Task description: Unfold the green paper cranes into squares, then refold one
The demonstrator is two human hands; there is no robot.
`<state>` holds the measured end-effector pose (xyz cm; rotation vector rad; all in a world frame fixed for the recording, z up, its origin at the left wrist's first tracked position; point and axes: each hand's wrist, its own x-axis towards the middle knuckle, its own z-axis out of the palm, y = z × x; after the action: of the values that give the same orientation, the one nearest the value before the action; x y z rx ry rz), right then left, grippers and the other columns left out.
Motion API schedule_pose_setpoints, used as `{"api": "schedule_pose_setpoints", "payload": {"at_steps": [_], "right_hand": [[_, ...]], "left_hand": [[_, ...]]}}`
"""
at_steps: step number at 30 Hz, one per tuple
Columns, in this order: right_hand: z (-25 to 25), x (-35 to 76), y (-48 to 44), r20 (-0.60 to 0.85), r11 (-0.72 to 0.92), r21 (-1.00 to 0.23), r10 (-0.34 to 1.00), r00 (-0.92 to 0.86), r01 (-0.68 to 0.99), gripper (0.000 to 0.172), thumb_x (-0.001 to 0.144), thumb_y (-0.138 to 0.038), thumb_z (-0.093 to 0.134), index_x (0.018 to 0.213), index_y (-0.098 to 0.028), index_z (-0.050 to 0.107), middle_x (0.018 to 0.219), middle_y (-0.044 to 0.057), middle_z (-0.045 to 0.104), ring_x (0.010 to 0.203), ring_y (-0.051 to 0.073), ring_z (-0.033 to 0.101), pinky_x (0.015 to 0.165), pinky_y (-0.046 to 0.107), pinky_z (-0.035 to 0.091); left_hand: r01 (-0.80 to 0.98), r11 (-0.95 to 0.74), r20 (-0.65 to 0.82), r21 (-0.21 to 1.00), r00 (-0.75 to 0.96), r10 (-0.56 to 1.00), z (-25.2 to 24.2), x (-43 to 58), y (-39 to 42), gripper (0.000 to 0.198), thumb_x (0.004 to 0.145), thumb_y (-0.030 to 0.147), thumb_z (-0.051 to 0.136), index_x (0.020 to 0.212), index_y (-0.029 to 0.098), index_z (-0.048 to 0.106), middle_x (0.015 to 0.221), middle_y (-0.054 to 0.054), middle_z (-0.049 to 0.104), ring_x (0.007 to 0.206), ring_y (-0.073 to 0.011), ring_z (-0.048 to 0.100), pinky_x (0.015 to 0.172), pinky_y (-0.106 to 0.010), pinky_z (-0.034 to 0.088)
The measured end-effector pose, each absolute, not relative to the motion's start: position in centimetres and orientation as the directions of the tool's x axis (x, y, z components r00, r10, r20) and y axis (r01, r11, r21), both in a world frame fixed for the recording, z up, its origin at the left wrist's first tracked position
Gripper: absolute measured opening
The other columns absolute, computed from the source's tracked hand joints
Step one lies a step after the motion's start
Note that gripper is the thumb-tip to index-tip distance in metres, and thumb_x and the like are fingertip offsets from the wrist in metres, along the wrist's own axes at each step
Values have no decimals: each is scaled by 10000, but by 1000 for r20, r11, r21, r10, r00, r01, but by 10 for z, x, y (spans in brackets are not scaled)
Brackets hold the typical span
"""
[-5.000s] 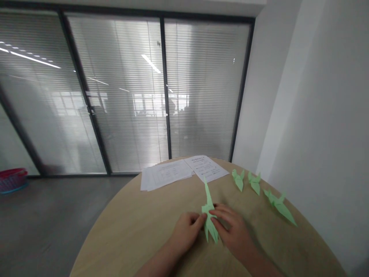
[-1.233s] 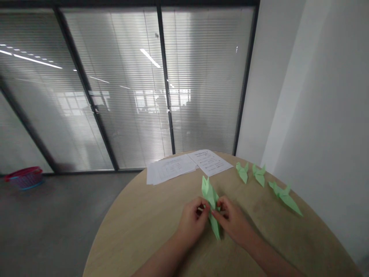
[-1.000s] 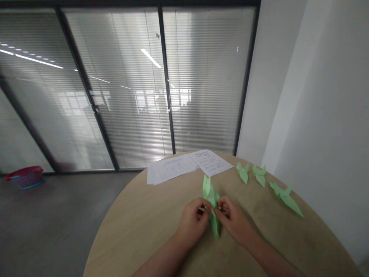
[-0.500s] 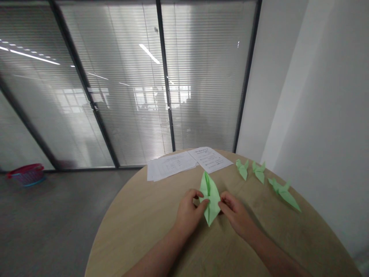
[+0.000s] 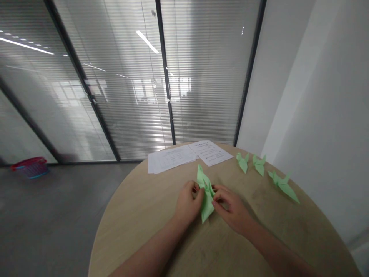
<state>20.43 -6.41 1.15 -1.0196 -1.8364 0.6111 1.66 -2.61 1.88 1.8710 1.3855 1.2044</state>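
Between my two hands is a folded sheet of light green origami paper (image 5: pixel 206 209), long and pointed at both ends, with its middle folds raised. My left hand (image 5: pixel 188 200) pinches its left edge, thumb on top near the centre. On the other side my right hand (image 5: pixel 229 206) grips the right edge between thumb and fingers; part of the paper there is hidden behind the fingers. Three finished-looking green paper birds stand at the right: one bird (image 5: pixel 243 163), a second bird (image 5: pixel 259 165) beside it, and a larger bird (image 5: pixel 284 185) nearer to me.
Printed white sheets (image 5: pixel 173 157) and another printed page (image 5: pixel 211 152) lie at the far side of the round wooden table (image 5: pixel 129 215). A red and blue basket (image 5: pixel 30 167) stands on the floor at left. Glass panels with blinds and a white wall border the table.
The right side of the green paper has been folded up and inward by my right hand, which moved left. The paper looks narrower and turned slightly. The camera view has tilted down a little.
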Motion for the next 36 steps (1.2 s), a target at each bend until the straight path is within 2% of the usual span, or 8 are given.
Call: {"api": "schedule_pose_setpoints", "payload": {"at_steps": [5, 10, 18, 21, 24, 29, 32, 36], "right_hand": [[15, 205, -68, 549, 609, -627, 788, -279, 485, 109, 960, -234, 570, 888, -209, 648, 1466, 116, 553, 1395, 236, 527, 1158, 432, 446], [16, 205, -73, 561, 653, -532, 749, -353, 539, 114, 959, -232, 584, 898, -214, 677, 1570, 101, 462, 1444, 253, 478, 1147, 440, 465], [13, 201, -77, 614, 682, -465, 708, -349, 564, 130, 959, -236, 602, 876, -203, 696, 1680, 72, 300, 1566, 286, 306, 1213, 499, 406], [13, 200, -76, 607, 674, -497, 720, -337, 546, 127, 955, -223, 596, 874, -202, 691, 1676, 80, 310, 1539, 280, 363, 1208, 491, 415], [13, 202, -73, 609, 648, -541, 741, -282, 536, 133, 945, -219, 587, 848, -204, 676, 1649, 88, 367, 1514, 273, 406, 1201, 500, 417], [7, 209, -61, 584, 496, -696, 811, 7, 520, 151, 928, -301, 599, 813, -207, 626, 1531, 118, 521, 1438, 267, 496, 1173, 502, 441], [0, 213, -52, 474, 397, -834, 871, 131, 384, 188, 935, -360, 577, 823, -211, 597, 1476, 123, 565, 1353, 260, 574, 1080, 442, 526], [-6, 217, -42, 273, 251, -956, 949, 155, 150, 227, 910, -435, 580, 856, -215, 598, 1310, 110, 669, 1097, 245, 703, 936, 405, 604]], "left_hand": [[391, -345, 349, 853, 65, 935, 19, 17, -27, 103, 841, 291, 627, 859, 203, 577, 855, -24, 627, 743, -177, 595, 647, -269, 444], [265, -286, 281, 921, 57, 958, 20, 20, -30, 125, 819, 258, 622, 907, 209, 548, 840, -18, 659, 733, -181, 647, 618, -264, 486], [56, -249, 250, 967, -20, 968, 14, 22, -24, 211, 818, 250, 640, 1016, 177, 646, 984, -72, 730, 861, -203, 696, 754, -303, 553], [-88, -121, 119, 989, -21, 993, 12, 23, -20, 326, 803, 366, 699, 1059, 166, 678, 987, -89, 737, 830, -217, 707, 693, -298, 562], [-116, -53, 52, 992, -11, 999, 12, 21, -16, 391, 755, 453, 753, 1010, 161, 705, 959, -92, 728, 800, -222, 703, 641, -294, 561], [-186, -31, 14, 982, -95, 995, 16, 14, -12, 351, 760, 405, 736, 1003, 155, 704, 986, -111, 733, 822, -227, 701, 643, -306, 581], [-256, -18, -13, 966, -118, 993, 15, 13, -10, 311, 779, 373, 712, 997, 151, 701, 996, -115, 735, 831, -225, 705, 698, -337, 606], [-341, -14, -25, 940, -110, 994, 14, 13, -6, 314, 761, 370, 718, 979, 148, 676, 959, -101, 725, 801, -216, 705, 726, -367, 618]]}}
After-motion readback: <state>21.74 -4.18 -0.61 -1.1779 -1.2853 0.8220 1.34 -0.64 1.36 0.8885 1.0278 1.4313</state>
